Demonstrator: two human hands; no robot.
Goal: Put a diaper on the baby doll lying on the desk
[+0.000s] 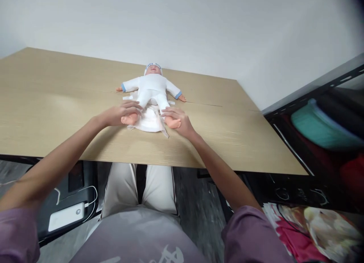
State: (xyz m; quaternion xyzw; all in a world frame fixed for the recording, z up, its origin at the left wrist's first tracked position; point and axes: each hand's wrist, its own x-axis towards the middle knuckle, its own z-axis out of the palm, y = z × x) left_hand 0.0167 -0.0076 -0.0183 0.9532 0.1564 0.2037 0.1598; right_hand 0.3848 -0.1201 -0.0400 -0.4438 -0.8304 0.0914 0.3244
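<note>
A baby doll (pixel 153 83) in a white suit with blue cuffs and a printed white cap lies on its back on the wooden table, arms spread and bare feet toward me. Under its hips and between its legs an unfolded white diaper (pixel 150 121) is spread, with its tabs showing at either side of the waist. My left hand (pixel 121 113) is closed around the doll's lower leg on the left, just above the foot. Around the other lower leg, my right hand (pixel 179 121) is closed the same way. The palms and the undersides of the legs are hidden.
The table (pixel 227 141) meets a white wall behind the doll. At the right stands a dark metal rack (pixel 284 141) holding a green item (pixel 324 126). Below the table, a white power bank (pixel 66 216) with a cable lies on a black surface at left.
</note>
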